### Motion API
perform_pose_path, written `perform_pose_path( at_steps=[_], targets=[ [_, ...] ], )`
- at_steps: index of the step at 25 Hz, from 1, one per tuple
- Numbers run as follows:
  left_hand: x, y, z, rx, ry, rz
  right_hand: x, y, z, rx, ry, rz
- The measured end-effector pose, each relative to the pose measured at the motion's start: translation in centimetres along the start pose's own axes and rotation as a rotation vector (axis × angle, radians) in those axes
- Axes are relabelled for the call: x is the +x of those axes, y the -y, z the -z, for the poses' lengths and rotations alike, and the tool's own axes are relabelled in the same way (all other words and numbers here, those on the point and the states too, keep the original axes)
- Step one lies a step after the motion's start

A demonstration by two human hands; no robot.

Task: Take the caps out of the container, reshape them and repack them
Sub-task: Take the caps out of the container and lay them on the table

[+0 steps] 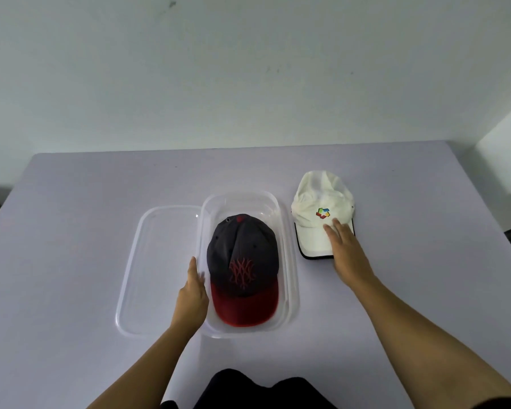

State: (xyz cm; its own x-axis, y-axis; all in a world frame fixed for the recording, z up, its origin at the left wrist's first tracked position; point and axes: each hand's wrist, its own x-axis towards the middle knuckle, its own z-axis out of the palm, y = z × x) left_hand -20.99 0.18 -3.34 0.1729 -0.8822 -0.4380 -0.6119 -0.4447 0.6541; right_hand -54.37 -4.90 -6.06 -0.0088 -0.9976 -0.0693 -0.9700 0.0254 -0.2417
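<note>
- Head view looks down on a pale counter (71, 261) with both bare forearms reaching forward from the near edge.
- A clear plastic container (288, 278) sits between the two hands, its long side running away from the person.
- Inside it lies a dark cap (242, 246) with a red brim and a red stitched emblem, crown up, the brim pointing toward the person.
- The left hand (191, 296) rests against the container's left wall, fingers together and extended along the rim; whether it grips the wall or only touches it cannot be told.
- Just beyond the left hand's outer side, a clear lid (148, 261) lies flat on the counter, touching the container's left edge.
- The right hand (347, 252) lies flat, fingers spread, on the brim of a white cap (319, 199), not closed around it.
- That white cap sits on the counter just right of the container, crown up, with a multicoloured logo on the front and a dark-edged brim toward the person.
</note>
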Motion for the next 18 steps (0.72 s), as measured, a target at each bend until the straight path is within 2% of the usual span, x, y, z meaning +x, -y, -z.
perform_pose_path(
  at_steps=[5,8,11,13,15,17,18],
  targets=[
    [0.0,-0.2,-0.3,0.012,-0.034,0.006,6.0,0.4,1.9,-0.12,0.089,0.004],
    [0.1,0.0,-0.3,0.02,-0.037,0.008,7.4,0.7,3.2,-0.183,0.209,-0.015],
    [0.1,0.1,-0.4,0.02,-0.042,0.015,6.5,3.0,4.1,-0.026,0.249,-0.028],
    [0.0,0.0,-0.5,0.019,-0.048,0.012,4.7,6.6,4.6,0.211,0.137,0.074],
    [0.0,0.0,-0.5,0.019,-0.051,0.006,1.7,10.7,4.3,0.334,0.091,0.302],
    [-0.1,0.0,-0.5,0.007,-0.045,0.008,-1.6,13.8,2.7,0.285,0.217,0.497],
    [-0.1,-0.1,-0.4,0.008,-0.04,0.01,-3.0,14.7,1.7,0.193,0.34,0.503]
  ],
)
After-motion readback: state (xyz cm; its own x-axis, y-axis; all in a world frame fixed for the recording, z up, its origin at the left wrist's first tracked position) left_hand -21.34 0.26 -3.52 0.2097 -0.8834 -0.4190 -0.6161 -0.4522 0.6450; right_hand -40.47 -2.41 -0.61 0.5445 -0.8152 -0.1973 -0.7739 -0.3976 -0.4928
